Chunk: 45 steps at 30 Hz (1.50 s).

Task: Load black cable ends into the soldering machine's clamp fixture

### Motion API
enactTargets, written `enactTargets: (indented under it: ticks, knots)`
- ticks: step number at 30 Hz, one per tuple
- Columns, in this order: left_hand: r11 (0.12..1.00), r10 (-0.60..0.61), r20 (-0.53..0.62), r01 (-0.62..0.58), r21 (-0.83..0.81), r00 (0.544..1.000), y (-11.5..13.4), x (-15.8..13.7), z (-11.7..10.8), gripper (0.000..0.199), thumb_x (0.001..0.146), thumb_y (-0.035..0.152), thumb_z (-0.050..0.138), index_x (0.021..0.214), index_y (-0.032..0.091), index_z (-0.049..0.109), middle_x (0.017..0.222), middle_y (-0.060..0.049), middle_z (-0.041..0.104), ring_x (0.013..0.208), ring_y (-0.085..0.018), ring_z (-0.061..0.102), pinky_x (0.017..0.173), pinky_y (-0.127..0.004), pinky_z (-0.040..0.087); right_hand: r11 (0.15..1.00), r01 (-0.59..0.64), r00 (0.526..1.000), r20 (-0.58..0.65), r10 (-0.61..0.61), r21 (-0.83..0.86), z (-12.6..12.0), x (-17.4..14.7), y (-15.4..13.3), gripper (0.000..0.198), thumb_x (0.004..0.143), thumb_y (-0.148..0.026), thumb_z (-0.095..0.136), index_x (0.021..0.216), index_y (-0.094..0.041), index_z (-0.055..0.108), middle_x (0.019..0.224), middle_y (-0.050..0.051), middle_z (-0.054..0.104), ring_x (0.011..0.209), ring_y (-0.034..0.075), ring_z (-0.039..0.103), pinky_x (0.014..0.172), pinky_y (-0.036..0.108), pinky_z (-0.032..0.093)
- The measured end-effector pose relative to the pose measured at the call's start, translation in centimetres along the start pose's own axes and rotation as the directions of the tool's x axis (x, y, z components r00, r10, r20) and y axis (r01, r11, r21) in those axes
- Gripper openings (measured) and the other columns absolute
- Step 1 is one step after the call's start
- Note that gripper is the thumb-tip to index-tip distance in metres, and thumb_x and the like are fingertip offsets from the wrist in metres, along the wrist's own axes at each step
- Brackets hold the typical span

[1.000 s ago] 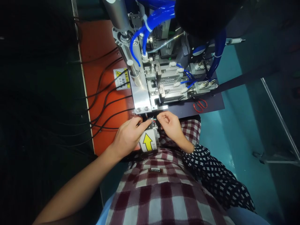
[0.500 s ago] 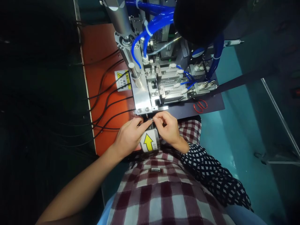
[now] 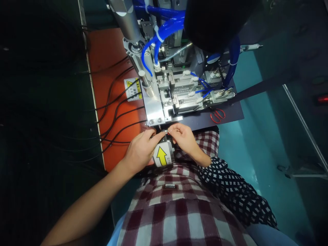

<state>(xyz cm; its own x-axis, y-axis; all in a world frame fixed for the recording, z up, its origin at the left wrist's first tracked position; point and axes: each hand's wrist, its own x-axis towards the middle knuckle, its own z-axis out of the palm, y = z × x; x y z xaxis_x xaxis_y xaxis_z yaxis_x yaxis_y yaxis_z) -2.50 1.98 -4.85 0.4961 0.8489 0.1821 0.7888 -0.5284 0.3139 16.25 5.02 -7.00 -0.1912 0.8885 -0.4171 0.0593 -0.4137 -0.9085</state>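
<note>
Both my hands meet at the front edge of a metal pneumatic machine (image 3: 154, 108). My left hand (image 3: 141, 149) is closed, its thumb stretched toward the right hand's fingertips and its other fingers curled over the black feed track. My right hand (image 3: 182, 137) pinches at the same spot, thumb against forefinger. A tiny pale part (image 3: 166, 132) with a reddish speck shows between the fingertips, too small to name. Just below the hands is a white label with a yellow arrow (image 3: 162, 155). What lies under the left fingers is hidden.
Red-handled scissors (image 3: 217, 116) lie on the dark base plate at right. Black cables (image 3: 120, 127) cross the orange base (image 3: 102, 61) at left, near a yellow warning label (image 3: 133, 89). Blue air tubes (image 3: 169, 29) arch over the machine. A dark round shape blocks the upper right.
The view has shifted slightly. My right hand has turned a little at the fingertips, and a small reddish speck now shows there. My left hand stays in place.
</note>
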Motion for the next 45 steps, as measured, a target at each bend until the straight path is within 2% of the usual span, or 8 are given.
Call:
enactTargets:
  ticks: [4,13,19,24,28,35,42,45]
  knots:
    - [1.000,-0.006,0.005,0.006,0.007,1.000,0.0,0.1,0.0,0.036,0.088,0.011,0.044,0.117,0.015,0.066,0.091,-0.009,0.060,0.077,-0.019,0.060,0.065,-0.029,0.052,0.996,0.067,0.991,-0.111,-0.073,-0.055,-0.4,-0.8,1.1,0.017,0.085,-0.034,0.061,0.079,-0.018,0.059,0.061,-0.003,0.054,0.048,0.010,0.047,0.046,0.023,0.038]
    - [1.000,-0.004,-0.036,0.003,-0.015,0.999,0.3,0.4,-0.2,0.032,0.092,0.013,0.043,0.113,0.014,0.068,0.087,-0.008,0.060,0.075,-0.019,0.060,0.064,-0.028,0.051,0.942,0.219,0.958,-0.126,-0.257,-0.255,0.5,-1.9,0.6,0.013,0.083,-0.029,0.064,0.077,-0.018,0.066,0.068,0.000,0.062,0.059,0.012,0.053,0.056,0.025,0.043]
    - [1.000,-0.005,-0.054,0.004,-0.019,0.999,0.1,0.4,-0.1,0.032,0.093,0.014,0.042,0.113,0.015,0.068,0.087,-0.008,0.060,0.076,-0.018,0.058,0.064,-0.028,0.048,0.997,0.035,0.995,0.094,-0.041,0.064,-0.8,-0.2,0.2,0.018,0.076,-0.034,0.069,0.073,-0.017,0.063,0.063,-0.002,0.058,0.049,0.009,0.048,0.046,0.022,0.040]
    - [0.999,-0.012,-0.038,0.013,0.048,0.999,0.5,0.4,-0.5,0.030,0.091,0.016,0.047,0.113,0.018,0.068,0.088,-0.009,0.060,0.080,-0.022,0.052,0.066,-0.033,0.042,0.995,0.002,0.986,0.165,-0.019,0.099,-1.6,0.2,0.4,0.023,0.078,-0.039,0.070,0.075,-0.017,0.064,0.062,-0.003,0.056,0.049,0.009,0.048,0.048,0.022,0.040]
    - [0.991,-0.047,0.030,0.043,0.130,0.998,1.2,0.3,-0.8,0.033,0.090,0.017,0.049,0.118,0.019,0.065,0.086,-0.009,0.058,0.076,-0.022,0.048,0.064,-0.033,0.038,0.996,0.029,0.992,0.117,-0.038,0.079,-1.4,0.0,0.2,0.025,0.080,-0.042,0.067,0.078,-0.017,0.065,0.065,-0.002,0.058,0.052,0.010,0.050,0.051,0.024,0.043]
    - [0.997,-0.072,-0.003,0.072,0.020,0.997,1.2,-0.2,-0.5,0.031,0.094,0.017,0.043,0.117,0.013,0.064,0.088,-0.009,0.062,0.078,-0.021,0.052,0.067,-0.032,0.041,0.992,-0.033,0.996,0.092,0.021,0.124,-0.4,0.1,0.0,0.024,0.078,-0.039,0.069,0.075,-0.016,0.062,0.061,-0.004,0.055,0.049,0.008,0.049,0.049,0.023,0.041]
    - [0.994,-0.090,-0.002,0.090,0.061,0.996,1.3,-0.2,-0.2,0.030,0.093,0.016,0.041,0.112,0.013,0.064,0.086,-0.009,0.064,0.075,-0.022,0.050,0.067,-0.034,0.040,0.984,0.150,0.988,-0.031,-0.153,-0.091,0.1,-0.8,0.1,0.018,0.084,-0.035,0.062,0.078,-0.019,0.059,0.066,-0.002,0.055,0.055,0.011,0.049,0.052,0.024,0.042]
    - [0.993,-0.086,-0.004,0.086,0.076,0.996,1.4,-0.1,-0.2,0.030,0.093,0.016,0.041,0.111,0.012,0.064,0.084,-0.009,0.063,0.075,-0.022,0.050,0.068,-0.035,0.041,0.996,0.058,0.998,0.022,-0.059,0.065,0.3,-0.7,0.4,0.020,0.084,-0.038,0.062,0.077,-0.019,0.057,0.059,-0.004,0.052,0.050,0.011,0.047,0.049,0.024,0.040]
